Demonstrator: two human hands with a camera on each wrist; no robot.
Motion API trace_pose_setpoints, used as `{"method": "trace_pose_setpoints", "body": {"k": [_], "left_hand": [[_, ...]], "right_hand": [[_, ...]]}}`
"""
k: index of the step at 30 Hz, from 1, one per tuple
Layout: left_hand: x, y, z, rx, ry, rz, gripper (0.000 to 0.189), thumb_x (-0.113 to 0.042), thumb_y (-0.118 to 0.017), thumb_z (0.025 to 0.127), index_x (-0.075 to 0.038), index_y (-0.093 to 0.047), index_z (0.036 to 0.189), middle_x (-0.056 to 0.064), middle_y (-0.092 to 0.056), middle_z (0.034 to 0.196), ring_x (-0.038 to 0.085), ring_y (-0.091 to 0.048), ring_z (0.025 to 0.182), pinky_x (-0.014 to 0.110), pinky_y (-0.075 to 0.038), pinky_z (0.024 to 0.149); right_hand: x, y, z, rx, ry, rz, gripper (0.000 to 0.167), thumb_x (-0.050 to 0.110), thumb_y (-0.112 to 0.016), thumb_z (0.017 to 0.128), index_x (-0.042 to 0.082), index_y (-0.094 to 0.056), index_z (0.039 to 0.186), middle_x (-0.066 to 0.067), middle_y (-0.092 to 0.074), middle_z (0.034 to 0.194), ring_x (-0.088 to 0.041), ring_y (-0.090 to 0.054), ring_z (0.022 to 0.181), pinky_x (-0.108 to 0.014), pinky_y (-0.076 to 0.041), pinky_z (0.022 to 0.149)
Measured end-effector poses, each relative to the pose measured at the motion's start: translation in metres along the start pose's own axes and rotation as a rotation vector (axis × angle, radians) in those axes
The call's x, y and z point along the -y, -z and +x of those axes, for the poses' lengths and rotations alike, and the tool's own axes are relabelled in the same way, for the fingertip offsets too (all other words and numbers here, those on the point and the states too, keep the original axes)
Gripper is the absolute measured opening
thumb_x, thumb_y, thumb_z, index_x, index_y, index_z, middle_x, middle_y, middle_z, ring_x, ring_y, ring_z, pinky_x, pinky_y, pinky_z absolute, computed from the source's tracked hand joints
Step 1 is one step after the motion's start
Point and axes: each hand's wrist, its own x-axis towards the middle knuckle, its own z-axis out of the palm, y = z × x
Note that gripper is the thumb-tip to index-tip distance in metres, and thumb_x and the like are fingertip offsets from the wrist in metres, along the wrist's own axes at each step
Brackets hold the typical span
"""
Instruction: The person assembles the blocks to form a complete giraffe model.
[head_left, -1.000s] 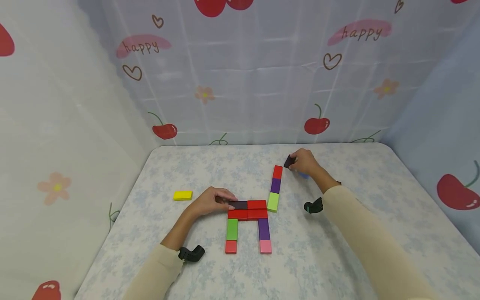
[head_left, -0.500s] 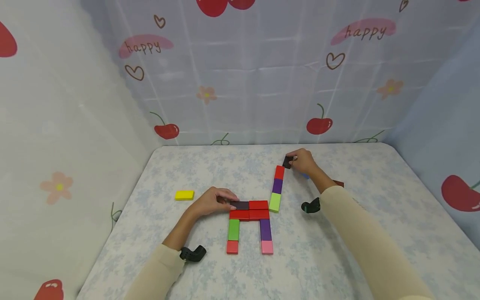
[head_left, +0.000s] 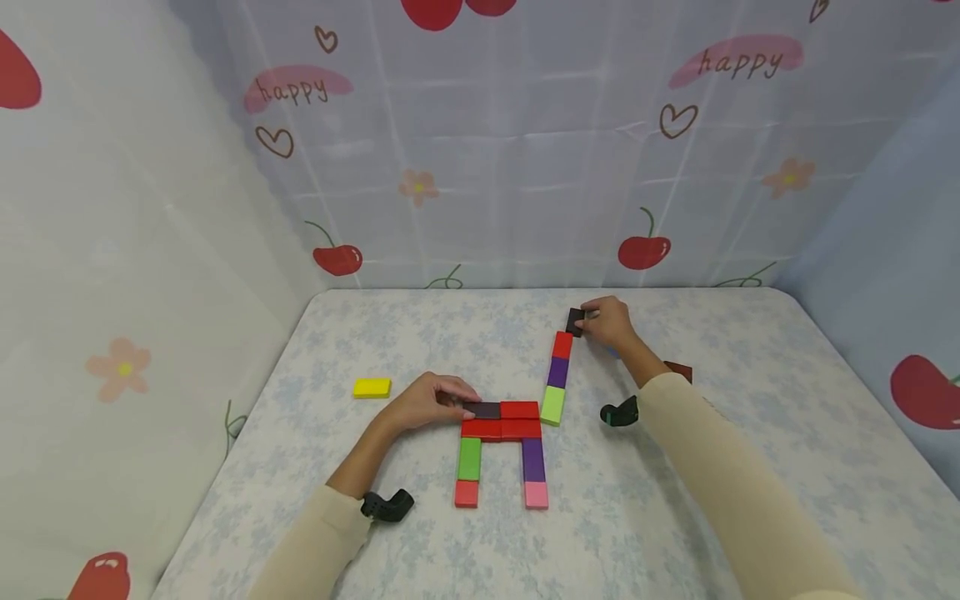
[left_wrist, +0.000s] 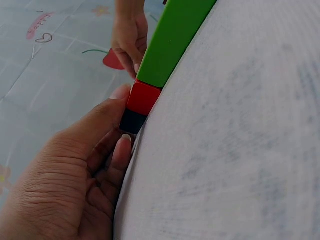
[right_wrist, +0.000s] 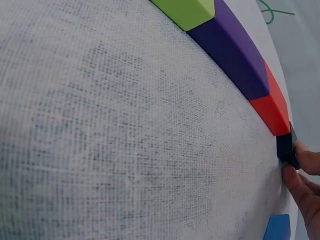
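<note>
In the head view my right hand (head_left: 609,323) pinches a black block (head_left: 574,322) at the far end of a slanting row. That row runs through a red block (head_left: 562,345), a purple block (head_left: 558,372) and a lime-green block (head_left: 552,406). In the right wrist view the black block (right_wrist: 285,147) meets the red one's end, thumb and finger at its sides. My left hand (head_left: 424,402) grips another black block (head_left: 483,410) at the left of a cluster of red blocks (head_left: 520,410). Below the cluster hang a green block (head_left: 469,459) and a purple block (head_left: 533,460).
A yellow block (head_left: 372,388) lies left of the left hand. Partly hidden by the right arm are a brown block (head_left: 679,370) and a blue block (right_wrist: 277,228). A red block (head_left: 467,494) and a pink block (head_left: 536,496) end the two legs. A curtain (head_left: 495,208) stands behind the table.
My right hand has brought its black block slightly left and straightened it, down against the red block's far end. The left hand stays at its black block. The view has shifted slightly.
</note>
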Motion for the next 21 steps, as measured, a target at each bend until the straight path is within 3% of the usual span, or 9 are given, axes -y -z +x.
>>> {"method": "trace_pose_setpoints", "body": {"k": [6,10,15,21], "left_hand": [[-0.004,0.002,0.0,0.013,-0.015,0.011,0.026,-0.005,-0.08,0.088,-0.001,-0.077,0.113,0.011,-0.074,0.112,0.025,-0.066,0.094,0.027,-0.053,0.074],[-0.004,0.001,0.0,0.01,-0.004,0.003,0.026,-0.006,-0.08,0.088,-0.003,-0.078,0.113,0.009,-0.074,0.112,0.024,-0.066,0.094,0.027,-0.053,0.074],[-0.002,0.002,0.001,0.009,0.002,-0.005,0.025,-0.005,-0.08,0.087,-0.004,-0.078,0.112,0.009,-0.074,0.111,0.017,-0.064,0.089,0.026,-0.053,0.073],[-0.003,0.004,0.001,0.014,-0.012,0.006,0.025,-0.005,-0.08,0.088,-0.001,-0.077,0.113,0.014,-0.073,0.112,0.012,-0.063,0.085,0.026,-0.052,0.071]], "right_hand": [[0.001,-0.004,0.003,-0.023,-0.05,0.039,0.042,0.012,-0.072,0.095,-0.009,-0.062,0.13,-0.028,-0.065,0.115,-0.039,-0.057,0.107,-0.047,-0.051,0.09],[0.001,-0.006,0.004,-0.029,-0.069,0.061,0.042,0.013,-0.073,0.095,-0.008,-0.064,0.13,-0.026,-0.065,0.112,-0.034,-0.06,0.099,-0.039,-0.054,0.079],[0.004,-0.01,0.006,-0.034,-0.072,0.073,0.041,0.014,-0.075,0.094,-0.006,-0.066,0.129,-0.024,-0.066,0.107,-0.029,-0.064,0.083,-0.028,-0.052,0.066],[0.007,-0.013,0.006,-0.028,-0.049,0.04,0.043,0.018,-0.076,0.094,-0.004,-0.067,0.129,-0.023,-0.069,0.104,-0.026,-0.06,0.08,-0.027,-0.048,0.063]]}}
